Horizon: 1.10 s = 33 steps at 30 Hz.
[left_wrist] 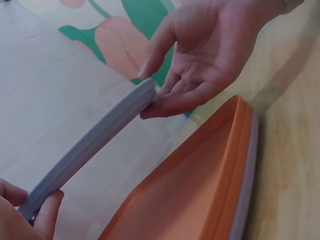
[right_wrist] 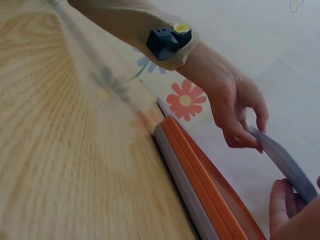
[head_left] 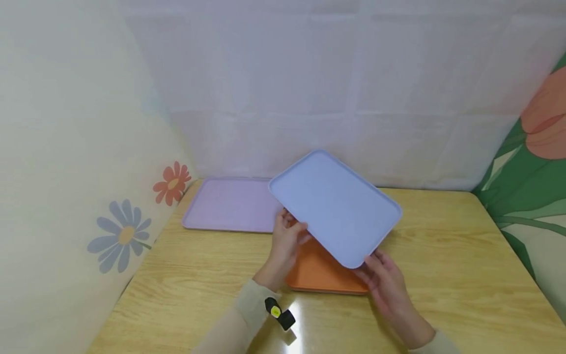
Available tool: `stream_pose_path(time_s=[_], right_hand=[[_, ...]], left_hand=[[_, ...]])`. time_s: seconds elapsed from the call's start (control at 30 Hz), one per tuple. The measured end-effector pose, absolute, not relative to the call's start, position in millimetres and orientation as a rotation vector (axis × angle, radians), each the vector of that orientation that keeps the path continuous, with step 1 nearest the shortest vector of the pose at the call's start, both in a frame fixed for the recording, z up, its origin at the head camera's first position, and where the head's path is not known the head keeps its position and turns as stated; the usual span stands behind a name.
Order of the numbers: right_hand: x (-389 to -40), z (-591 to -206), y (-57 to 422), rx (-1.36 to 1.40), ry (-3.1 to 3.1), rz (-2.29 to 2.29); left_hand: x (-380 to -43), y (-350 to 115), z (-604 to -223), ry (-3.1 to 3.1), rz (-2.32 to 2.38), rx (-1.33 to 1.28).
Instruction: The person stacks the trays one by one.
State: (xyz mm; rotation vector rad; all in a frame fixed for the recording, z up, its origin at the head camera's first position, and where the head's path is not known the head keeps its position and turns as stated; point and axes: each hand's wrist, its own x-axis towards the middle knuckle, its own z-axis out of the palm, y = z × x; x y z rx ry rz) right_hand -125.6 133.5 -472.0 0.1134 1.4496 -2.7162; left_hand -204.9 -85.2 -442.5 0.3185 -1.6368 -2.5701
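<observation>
A light blue tray (head_left: 336, 206) is held up at a slant, turned cornerwise in the head view. My left hand (head_left: 287, 241) pinches its near left edge, and my right hand (head_left: 386, 285) grips it close to the near corner. Both wrist views show the tray edge-on, fingers (left_wrist: 48, 215) on its rim. Beneath it an orange tray (head_left: 325, 273) lies on the table, partly covered by the blue one. In the right wrist view a pale greyish-purple tray (right_wrist: 182, 185) shows directly under the orange tray (right_wrist: 200, 185).
A lilac tray (head_left: 234, 204) lies at the back left of the wooden table (head_left: 464, 275), its right end hidden behind the blue tray. A white cloth (head_left: 274, 88) hangs behind the table, and flower-patterned walls flank it. A small black device sits on my left wrist.
</observation>
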Motion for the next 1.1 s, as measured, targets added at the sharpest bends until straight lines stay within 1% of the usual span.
stream_pose_path(time_s=[0.13,0.3,0.5,0.7,0.9,1.1], right_hand=[[-132.7,-471.3,148.3,0.030,1.426,-2.699],[-146.9,-464.6,179.7,-0.062,1.379,-2.698],[-162.9,-457.2,211.4,-0.118,1.458,-2.481],[-178.6,-452.1,217.7,-0.157,1.564,-2.238],[-192.0,-447.2,217.4,-0.252,1.595,-2.159],[-195.8,-442.9,217.7,-0.147,1.667,-2.088]], left_hand=[[-207.4,-100.9,-439.0,-1.713,-2.577,0.287],[-209.2,-122.7,-435.7,-1.801,-2.655,0.178],[-211.2,-144.9,-438.3,-1.931,-2.728,0.053],[-209.4,-155.5,-438.6,-2.068,-2.738,-0.092],[-208.1,-161.1,-440.9,-2.140,-2.779,-0.257],[-210.6,-164.5,-443.0,-2.241,-2.768,-0.261]])
